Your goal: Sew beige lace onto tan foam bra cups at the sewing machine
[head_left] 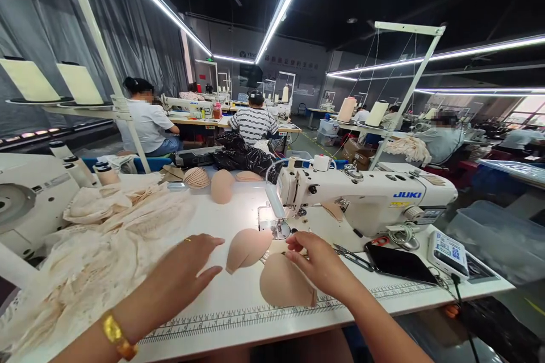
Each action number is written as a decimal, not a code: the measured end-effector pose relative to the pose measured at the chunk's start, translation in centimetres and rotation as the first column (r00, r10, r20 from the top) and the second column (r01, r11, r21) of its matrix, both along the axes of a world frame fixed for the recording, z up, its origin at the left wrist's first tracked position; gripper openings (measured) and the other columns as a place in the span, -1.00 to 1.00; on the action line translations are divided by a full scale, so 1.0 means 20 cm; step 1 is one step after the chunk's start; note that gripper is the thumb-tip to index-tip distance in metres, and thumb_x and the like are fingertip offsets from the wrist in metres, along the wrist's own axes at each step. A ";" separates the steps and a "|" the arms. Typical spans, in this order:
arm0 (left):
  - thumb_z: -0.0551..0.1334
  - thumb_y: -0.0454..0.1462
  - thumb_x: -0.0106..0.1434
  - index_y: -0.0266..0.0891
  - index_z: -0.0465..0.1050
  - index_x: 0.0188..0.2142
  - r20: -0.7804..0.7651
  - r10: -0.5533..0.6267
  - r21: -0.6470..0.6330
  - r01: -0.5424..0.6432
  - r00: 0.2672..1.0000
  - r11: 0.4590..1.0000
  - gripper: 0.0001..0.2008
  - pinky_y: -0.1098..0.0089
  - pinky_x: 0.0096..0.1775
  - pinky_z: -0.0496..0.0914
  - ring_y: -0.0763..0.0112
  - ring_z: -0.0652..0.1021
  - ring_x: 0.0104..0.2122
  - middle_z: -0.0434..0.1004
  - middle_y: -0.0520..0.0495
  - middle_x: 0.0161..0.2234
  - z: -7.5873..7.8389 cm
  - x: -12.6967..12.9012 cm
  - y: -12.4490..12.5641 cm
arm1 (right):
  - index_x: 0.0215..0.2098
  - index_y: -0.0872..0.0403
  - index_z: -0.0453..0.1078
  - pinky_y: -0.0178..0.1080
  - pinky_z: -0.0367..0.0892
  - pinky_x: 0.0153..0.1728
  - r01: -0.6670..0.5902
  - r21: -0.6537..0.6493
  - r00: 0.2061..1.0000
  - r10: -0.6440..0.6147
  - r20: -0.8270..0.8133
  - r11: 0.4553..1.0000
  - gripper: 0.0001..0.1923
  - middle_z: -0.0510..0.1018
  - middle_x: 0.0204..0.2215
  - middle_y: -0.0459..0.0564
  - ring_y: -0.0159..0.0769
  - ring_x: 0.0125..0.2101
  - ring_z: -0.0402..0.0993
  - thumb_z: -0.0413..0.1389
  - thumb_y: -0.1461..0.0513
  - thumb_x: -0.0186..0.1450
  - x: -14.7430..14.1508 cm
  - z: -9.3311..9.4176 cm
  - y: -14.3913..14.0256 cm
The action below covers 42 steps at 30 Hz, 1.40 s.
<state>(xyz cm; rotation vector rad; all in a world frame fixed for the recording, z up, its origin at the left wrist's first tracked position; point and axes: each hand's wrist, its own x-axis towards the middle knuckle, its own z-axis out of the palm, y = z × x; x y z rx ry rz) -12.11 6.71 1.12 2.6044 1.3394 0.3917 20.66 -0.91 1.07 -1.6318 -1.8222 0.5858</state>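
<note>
My left hand (191, 266) is open, thumb and fingers spread, just left of a beige moulded bra cup (249, 248) and apart from it. That cup lies by the needle area of the white sewing machine (353, 193), its narrow tip close to the presser foot. A second beige bra cup (283, 283) lies nearer the table's front edge. Over its upper right side is my right hand (317, 264), fingers loosely bent, with a gap between thumb and forefinger. Whether it touches the cup I cannot tell. Nothing shows in either hand.
Cream lace fabric (119, 238) is heaped at left. More cups (221, 186) lie behind. Thread snips (353, 258), a black phone (400, 264) and a white box (447, 252) are at right. A printed ruler (238, 317) runs along the front edge. Other people sit at machines beyond.
</note>
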 end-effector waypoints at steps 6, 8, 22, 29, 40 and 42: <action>0.07 -0.49 0.22 -0.20 0.40 0.10 -0.137 -0.125 -0.113 0.110 0.983 0.988 -0.52 0.06 0.08 0.43 0.03 0.54 0.04 0.55 -0.24 0.04 -0.08 0.25 0.05 | 0.00 0.03 0.51 -0.13 0.32 -0.04 -0.100 0.006 0.984 0.098 0.147 0.995 -0.73 0.64 -0.12 0.05 -0.07 -0.05 0.51 0.21 0.34 0.35 -0.23 0.00 0.03; 0.07 -0.46 0.27 -0.18 0.40 0.09 -0.081 -0.148 -0.167 0.133 0.986 0.977 -0.56 0.13 0.10 0.42 0.09 0.55 0.04 0.57 -0.20 0.03 -0.07 0.27 0.05 | -0.08 0.04 0.53 -0.13 0.30 -0.07 -0.075 -0.020 0.973 0.077 0.217 0.997 -0.83 0.64 -0.18 0.04 -0.07 -0.10 0.50 0.22 0.31 0.36 -0.26 -0.02 0.06; 0.11 -0.49 0.15 -0.15 0.38 0.16 -0.038 -0.314 -0.098 0.309 0.949 0.946 -0.42 0.05 0.29 0.27 0.08 0.39 0.26 0.45 -0.15 0.25 0.06 0.20 0.31 | -0.03 0.01 0.43 -0.27 0.20 -0.22 -0.121 -0.001 0.977 0.119 0.176 0.993 -0.72 0.56 -0.18 -0.06 -0.23 -0.14 0.44 0.14 0.42 0.34 -0.30 -0.07 0.28; 0.13 -0.51 0.14 -0.08 0.47 0.18 -0.143 -0.399 -0.171 0.374 0.906 0.911 -0.37 0.16 0.20 0.38 0.10 0.49 0.20 0.55 -0.03 0.22 0.01 0.27 0.53 | -0.25 -0.01 0.32 -0.30 0.10 -0.38 -0.065 -0.068 0.990 0.073 0.122 0.996 -0.70 0.48 -0.36 -0.17 -0.28 -0.35 0.39 0.27 0.42 0.16 -0.34 -0.10 0.26; 0.18 -0.36 0.36 -0.19 0.61 -0.17 -0.238 -0.294 -0.118 0.273 0.926 0.955 -0.79 0.25 -0.08 0.43 0.19 0.57 -0.12 0.61 -0.10 -0.13 0.01 0.27 0.53 | -0.15 0.02 0.35 -0.30 0.20 -0.38 -0.037 -0.112 0.991 0.051 0.121 0.993 -0.78 0.55 -0.38 -0.13 -0.27 -0.35 0.46 0.23 0.33 0.26 -0.25 -0.10 0.32; 0.19 -0.36 0.39 -0.23 0.58 -0.22 -0.268 -0.279 -0.094 0.263 0.922 0.960 -0.83 0.22 -0.08 0.44 0.21 0.57 -0.14 0.60 -0.10 -0.15 -0.01 0.27 0.53 | -0.20 0.03 0.37 -0.30 0.16 -0.36 -0.041 -0.104 0.980 0.060 0.188 0.994 -0.71 0.55 -0.30 -0.08 -0.24 -0.29 0.44 0.34 0.33 0.17 -0.26 -0.10 0.30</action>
